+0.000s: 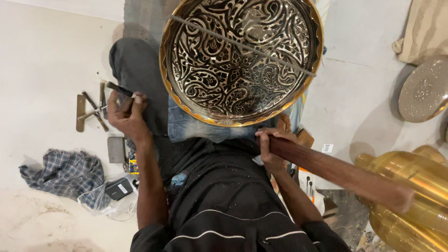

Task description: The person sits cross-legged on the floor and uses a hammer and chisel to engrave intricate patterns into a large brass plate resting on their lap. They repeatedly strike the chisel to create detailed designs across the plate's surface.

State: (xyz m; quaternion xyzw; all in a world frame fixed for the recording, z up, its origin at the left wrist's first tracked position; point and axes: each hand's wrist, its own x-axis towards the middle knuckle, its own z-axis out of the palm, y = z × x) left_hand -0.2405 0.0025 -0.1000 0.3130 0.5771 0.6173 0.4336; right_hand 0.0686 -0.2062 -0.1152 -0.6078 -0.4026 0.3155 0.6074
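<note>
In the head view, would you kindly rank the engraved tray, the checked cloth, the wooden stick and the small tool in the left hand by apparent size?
1. Engraved tray
2. Wooden stick, though nearness to the camera may enlarge it
3. Checked cloth
4. Small tool

- The left hand [127, 114] is closed around a thin metal tool [119, 88], its tip pointing away to the left.
- The right hand [272, 148] grips one end of a long brown wooden bar [336, 171], which runs off to the right.
- A large round engraved brass tray [241, 59] rests on the person's lap, with a thin rod [242, 45] lying across it.
- Several metal tools [91, 111] lie on the pale floor just beside the left hand.
- A checked cloth [65, 173] lies lower left, next to what may be a small dark box [118, 188].
- Golden vessels [410, 196] stand at the right.
</note>
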